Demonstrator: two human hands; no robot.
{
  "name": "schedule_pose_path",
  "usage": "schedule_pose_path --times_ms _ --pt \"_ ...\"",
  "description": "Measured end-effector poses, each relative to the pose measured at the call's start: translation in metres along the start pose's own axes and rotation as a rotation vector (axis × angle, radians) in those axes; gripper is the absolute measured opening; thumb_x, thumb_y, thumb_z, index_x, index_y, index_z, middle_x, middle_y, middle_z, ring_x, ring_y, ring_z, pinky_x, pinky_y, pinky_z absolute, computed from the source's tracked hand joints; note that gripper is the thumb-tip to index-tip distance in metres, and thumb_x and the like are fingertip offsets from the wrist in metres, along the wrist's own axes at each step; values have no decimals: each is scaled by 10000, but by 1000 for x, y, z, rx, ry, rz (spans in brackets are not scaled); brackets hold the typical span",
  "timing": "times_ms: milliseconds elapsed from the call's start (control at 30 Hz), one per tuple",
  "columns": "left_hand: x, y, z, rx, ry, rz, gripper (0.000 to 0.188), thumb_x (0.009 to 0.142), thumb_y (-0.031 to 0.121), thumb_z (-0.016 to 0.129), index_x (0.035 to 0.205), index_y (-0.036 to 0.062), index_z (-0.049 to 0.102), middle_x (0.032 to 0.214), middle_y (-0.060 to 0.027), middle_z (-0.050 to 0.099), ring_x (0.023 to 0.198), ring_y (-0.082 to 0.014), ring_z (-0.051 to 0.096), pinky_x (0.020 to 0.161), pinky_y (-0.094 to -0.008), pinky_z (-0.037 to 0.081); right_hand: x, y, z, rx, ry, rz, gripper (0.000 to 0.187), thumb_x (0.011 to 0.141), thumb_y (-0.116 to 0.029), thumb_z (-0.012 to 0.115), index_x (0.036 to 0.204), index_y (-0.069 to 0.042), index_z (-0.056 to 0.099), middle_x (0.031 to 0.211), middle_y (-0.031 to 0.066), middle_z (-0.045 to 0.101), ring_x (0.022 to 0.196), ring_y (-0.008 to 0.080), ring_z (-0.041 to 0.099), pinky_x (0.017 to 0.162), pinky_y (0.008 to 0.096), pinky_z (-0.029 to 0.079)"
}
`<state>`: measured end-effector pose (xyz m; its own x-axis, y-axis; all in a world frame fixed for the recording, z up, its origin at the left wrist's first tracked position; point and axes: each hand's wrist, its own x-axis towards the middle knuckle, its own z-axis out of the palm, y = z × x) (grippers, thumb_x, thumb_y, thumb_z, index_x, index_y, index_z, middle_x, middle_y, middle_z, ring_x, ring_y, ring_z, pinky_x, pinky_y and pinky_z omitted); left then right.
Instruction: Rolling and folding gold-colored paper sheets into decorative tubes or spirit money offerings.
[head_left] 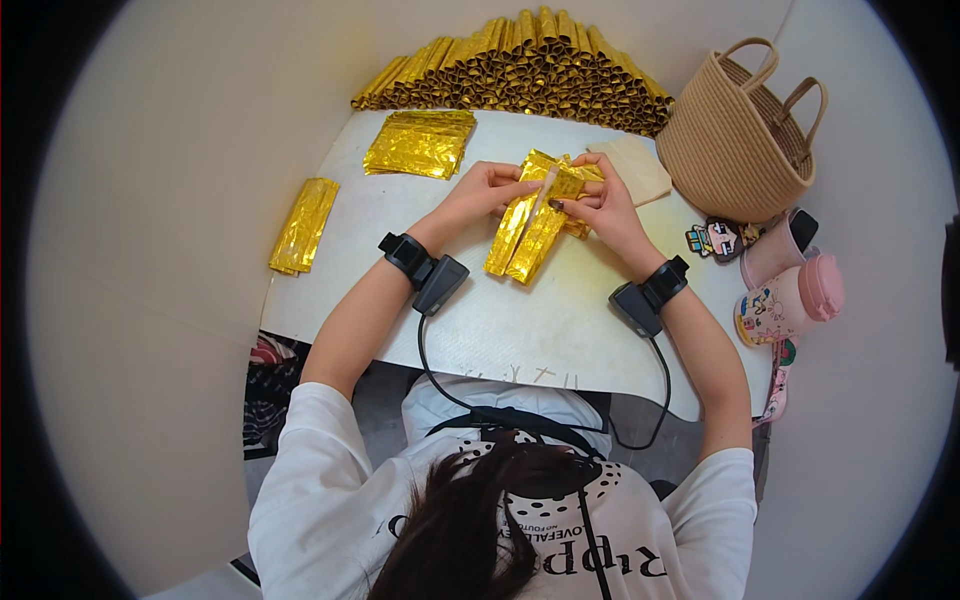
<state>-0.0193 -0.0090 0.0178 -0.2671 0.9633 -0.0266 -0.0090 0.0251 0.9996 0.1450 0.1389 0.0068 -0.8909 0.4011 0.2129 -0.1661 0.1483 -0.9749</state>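
Above the middle of the white table [400, 300], a sheet of gold foil paper [512, 222] is held between my two hands. Its long sides are folded inward, with a pale strip showing between them. My left hand [488, 188] pinches its left side near the far end. The fingers of my right hand [602, 203] grip the right side, the thumb pressing on the foil. More gold foil [577, 229] shows under and beside the right hand; I cannot tell whether it is a separate piece. Both wrists wear black strapped devices.
Rolled gold foil tubes [520, 75] are piled along the back. Flat foil sheets [418, 145] and a narrow foil stack [303, 225] lie left. Rightward are beige paper [640, 168], a woven basket [720, 140], a cartoon figure [714, 240], a cup [768, 258] and a pink-lidded bottle [775, 310].
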Motion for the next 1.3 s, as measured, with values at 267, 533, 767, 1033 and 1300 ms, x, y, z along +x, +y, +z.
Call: schedule_pose_path --times_ms 267,533,767,1033,1300 --pt "3 -6 10 -34 88 80 218 892 231 654 994 39 672 814 32 640 690 -1 537 555 -149 386 -1 4 1 102 102 54 266 927 -107 582 1145 -75 433 837 78 674 754 104 648 636 221 520" --pt "0 -2 11 -171 193 1 226 901 156 625 1085 25 634 754 38 598 542 9 404 468 -160 299 -1 10 1 71 96 78 231 914 -129 611 1098 9 591 856 78 692 741 75 630 645 204 512" --pt "-1 1 3 -135 75 81 214 903 121 611 1107 59 623 753 30 615 560 8 447 484 -151 330 -4 7 2 78 161 62 215 873 -50 616 1074 12 660 899 71 696 760 73 631 666 204 513" --pt "4 -7 -3 -201 69 69 165 893 101 618 1042 32 630 863 -21 657 705 -26 574 583 -166 450 -2 7 -7 262 45 164 215 873 -90 622 1066 -2 662 1012 39 670 841 77 627 714 217 529" --pt "2 -2 -1 -269 121 35 171 878 148 651 998 28 629 825 -18 654 700 -28 579 599 -167 460 -5 2 -6 157 -55 173 258 898 -75 598 1145 -6 623 981 53 679 849 64 634 730 168 520"
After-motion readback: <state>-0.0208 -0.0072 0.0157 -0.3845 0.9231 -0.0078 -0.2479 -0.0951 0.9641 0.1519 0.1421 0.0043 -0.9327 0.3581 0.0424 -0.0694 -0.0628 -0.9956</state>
